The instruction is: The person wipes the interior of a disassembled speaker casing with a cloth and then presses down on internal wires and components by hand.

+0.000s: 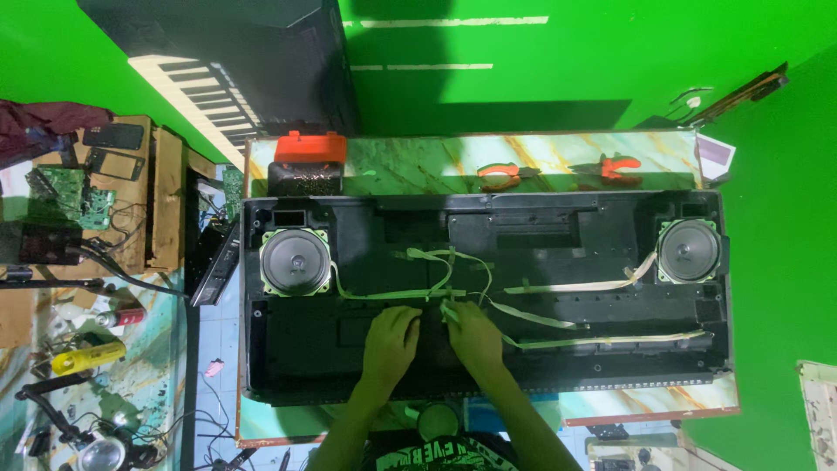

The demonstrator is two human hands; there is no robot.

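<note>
Left hand point(390, 338): spread flat on black keyboard shell point(349, 349).
Right hand point(471, 336): pinching pale ribbon cable point(532, 316).
Risk: a hard tug may tear cable.

Matt black plastic casing point(349, 349); glossy marbled tabletop point(418, 161).

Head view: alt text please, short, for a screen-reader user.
Seen from above, a person's left hand and right hand rest inside an opened black keyboard casing, at its pale wiring. A round speaker sits at each end.
</note>
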